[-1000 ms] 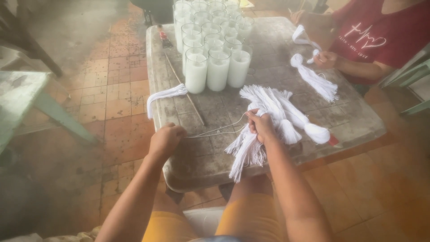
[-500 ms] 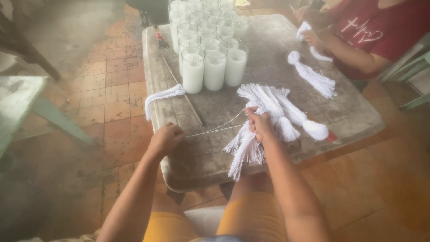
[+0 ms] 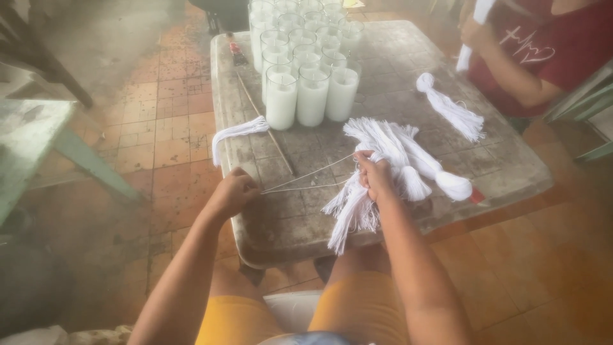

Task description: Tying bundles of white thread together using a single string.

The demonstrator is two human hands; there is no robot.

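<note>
Fingers (image 3: pixel 246 187) of left hand (image 3: pixel 233 191) are pinching two white strands (image 3: pixel 306 181); right hand (image 3: pixel 375 176) is clamping the wick bundle (image 3: pixel 383 160) on the tabletop (image 3: pixel 383 76). Two more bundles are lying apart.

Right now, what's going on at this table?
A seated person is pulling thin white strands out of a bundle of white string on a worn stone table. The right hand grips the bundle, while the left hand pinches the strand ends, drawn taut between them. Glass jars of white wax stand behind, a thin stick lies beside them, and another person in a red shirt holds more string.
</note>
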